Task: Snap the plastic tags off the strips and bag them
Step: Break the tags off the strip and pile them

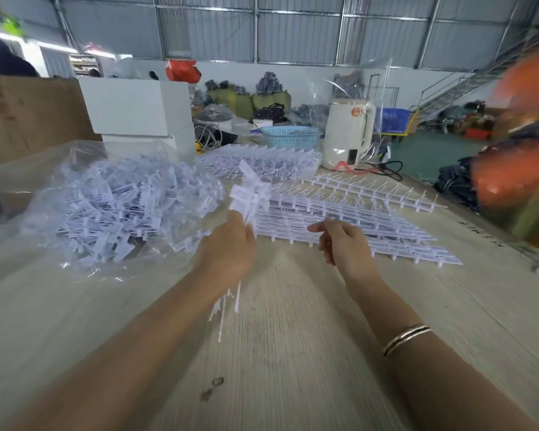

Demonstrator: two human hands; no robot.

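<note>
My left hand (231, 247) is shut on a bunch of white plastic tags (250, 192); their flat heads fan out above my fingers and their thin tails hang below my wrist. To its left lies a clear plastic bag (75, 169) heaped with loose tags (119, 209). My right hand (343, 241) hovers with curled fingers apart and nothing in it, over the near edge of a stack of white tag strips (386, 236) lying flat on the wooden table (277, 353).
Bare strip frames (371, 188) lie behind the stack, and another bagged pile of strips (262, 160) sits farther back. A white kettle (347, 136), a blue basket (290, 136) and white boxes (137, 110) stand at the table's far side. Something orange and blurred (520, 169) is at right.
</note>
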